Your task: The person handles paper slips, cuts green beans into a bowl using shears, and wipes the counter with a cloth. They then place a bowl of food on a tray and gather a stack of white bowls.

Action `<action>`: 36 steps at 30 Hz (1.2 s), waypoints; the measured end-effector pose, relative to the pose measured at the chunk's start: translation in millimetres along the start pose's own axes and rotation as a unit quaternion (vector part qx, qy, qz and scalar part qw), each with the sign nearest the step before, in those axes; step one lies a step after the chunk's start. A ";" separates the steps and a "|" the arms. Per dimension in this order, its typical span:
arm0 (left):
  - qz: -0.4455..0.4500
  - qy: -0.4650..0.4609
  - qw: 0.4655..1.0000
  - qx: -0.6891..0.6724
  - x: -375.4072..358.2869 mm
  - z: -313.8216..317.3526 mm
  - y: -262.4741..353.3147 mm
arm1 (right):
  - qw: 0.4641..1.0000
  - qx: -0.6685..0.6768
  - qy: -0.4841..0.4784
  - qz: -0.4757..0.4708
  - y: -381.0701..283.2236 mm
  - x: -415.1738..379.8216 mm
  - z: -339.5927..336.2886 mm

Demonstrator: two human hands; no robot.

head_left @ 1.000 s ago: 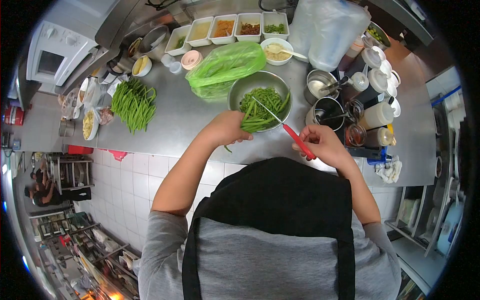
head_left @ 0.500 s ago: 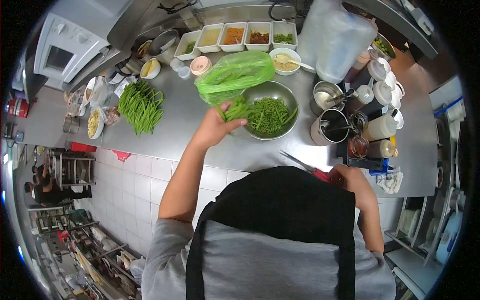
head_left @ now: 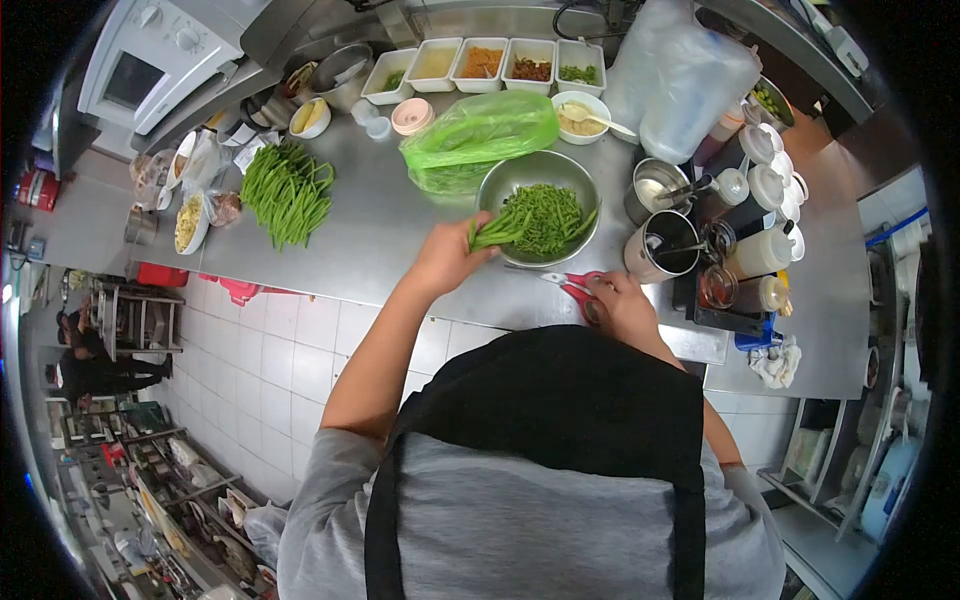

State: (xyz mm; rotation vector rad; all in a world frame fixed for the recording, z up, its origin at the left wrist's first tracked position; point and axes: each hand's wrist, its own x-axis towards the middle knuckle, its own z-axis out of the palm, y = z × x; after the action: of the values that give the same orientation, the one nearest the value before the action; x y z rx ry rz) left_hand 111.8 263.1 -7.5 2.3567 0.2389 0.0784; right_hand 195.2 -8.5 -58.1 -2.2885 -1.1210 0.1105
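Note:
My left hand (head_left: 450, 256) is closed round a bunch of green beans (head_left: 497, 229) at the left rim of a steel bowl (head_left: 494, 180). Cut green pieces (head_left: 551, 216) lie in the bowl. Just below the bowl's lower right side, my right hand (head_left: 618, 304) holds red-handled scissors (head_left: 575, 284), their blades pointing left toward my left hand. A bright green plastic bag (head_left: 470, 140) lies behind the bowl. Farther left, a pile of long green beans (head_left: 285, 197) rests on the steel counter (head_left: 370, 230).
White tubs (head_left: 481, 64) of ingredients line the back. A white bowl with a spoon (head_left: 580, 117) stands behind the steel bowl. Steel pots (head_left: 661, 245), bottles (head_left: 762, 253) and a large clear plastic bag (head_left: 690, 80) are at the right. A person (head_left: 95, 360) stands far left.
My right hand has brought the scissors left and up beside the bowl. My left hand has moved lower, and its beans now reach over the bowl's rim.

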 end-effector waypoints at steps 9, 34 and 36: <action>-0.082 -0.019 0.994 -0.067 -34.3 -14.2 4.9 | 0.862 0.445 0.012 0.243 -31.7 70.6 23.6; 0.148 0.283 0.898 -0.301 -5.5 19.9 51.0 | 0.431 0.861 -0.079 0.256 -101.3 110.9 36.5; 0.097 0.275 0.855 -0.430 -7.0 30.5 63.1 | 0.416 0.871 -0.112 0.236 -101.8 106.6 44.9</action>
State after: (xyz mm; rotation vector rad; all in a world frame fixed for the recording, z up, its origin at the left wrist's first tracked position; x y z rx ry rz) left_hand 118.2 196.6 14.9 1.4008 0.1819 0.7971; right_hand 178.5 140.5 -22.3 -0.4237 0.0667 1.1709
